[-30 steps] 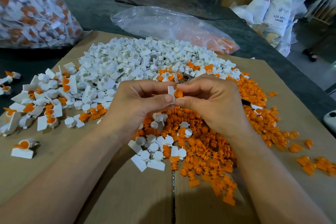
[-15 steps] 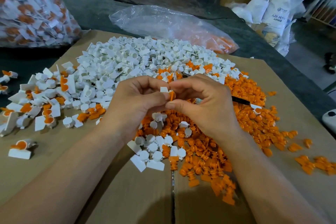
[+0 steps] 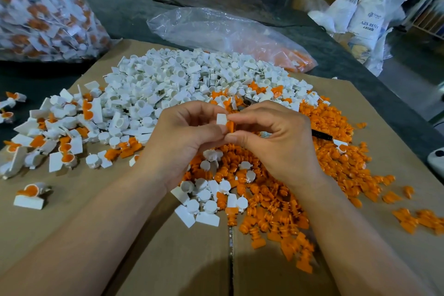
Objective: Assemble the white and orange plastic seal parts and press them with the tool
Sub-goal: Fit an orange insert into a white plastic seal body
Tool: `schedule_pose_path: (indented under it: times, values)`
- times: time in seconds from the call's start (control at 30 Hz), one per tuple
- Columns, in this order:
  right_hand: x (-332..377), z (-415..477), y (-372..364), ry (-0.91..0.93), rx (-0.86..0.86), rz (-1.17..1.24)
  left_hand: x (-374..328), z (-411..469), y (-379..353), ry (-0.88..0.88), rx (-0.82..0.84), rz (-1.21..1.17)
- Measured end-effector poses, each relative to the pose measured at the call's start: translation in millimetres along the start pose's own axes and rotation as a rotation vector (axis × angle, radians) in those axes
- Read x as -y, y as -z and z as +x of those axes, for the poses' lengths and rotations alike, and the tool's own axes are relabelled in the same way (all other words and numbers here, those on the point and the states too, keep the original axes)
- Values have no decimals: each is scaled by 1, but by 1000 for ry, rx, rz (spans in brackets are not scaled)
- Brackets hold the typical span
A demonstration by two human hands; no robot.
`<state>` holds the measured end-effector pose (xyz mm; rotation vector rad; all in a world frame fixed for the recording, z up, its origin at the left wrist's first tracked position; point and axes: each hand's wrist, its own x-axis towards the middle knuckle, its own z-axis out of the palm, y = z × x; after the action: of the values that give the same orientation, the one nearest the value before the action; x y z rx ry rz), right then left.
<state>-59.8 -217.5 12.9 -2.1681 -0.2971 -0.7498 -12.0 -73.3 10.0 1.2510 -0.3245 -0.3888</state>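
Flattened cardboard (image 3: 168,259) is spread over a dark table. One white part (image 3: 221,119) is pinched at the fingertips of the left hand (image 3: 182,142) and one orange part (image 3: 230,126) at those of the right hand (image 3: 276,142). The two pieces touch between the hands, above the orange heap (image 3: 276,204). That heap and the white heap (image 3: 180,79) beyond are too dense to be counted. A black tool (image 3: 322,136) is mostly hidden by the right hand.
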Motion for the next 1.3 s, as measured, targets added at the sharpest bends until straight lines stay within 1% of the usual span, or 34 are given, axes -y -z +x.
schedule_pose_path:
  times: [0.17, 0.43, 0.6, 0.73, 0.9, 1.07, 1.3]
  values:
    - [-1, 0, -1, -14, -4, -4, 0, 1, 1, 1, -3, 58]
    - [-2, 0, -3, 2, 11, 9, 0, 2, 3, -2, -3, 72]
    - [-1, 0, -2, -57, 37, 98, -2, 2, 3, 3, -19, 47]
    - [-2, 0, -3, -5, 59, 117, -2, 3, 4, -20, -20, 88]
    - [-2, 0, 0, -17, 53, 124, -2, 3, 4, -6, 12, 30]
    - [-2, 0, 0, 7, 60, 78, -1, 3, 4, -1, -4, 9]
    - [-3, 1, 1, -10, 77, 96, -1, 2, 2, 2, -14, 6]
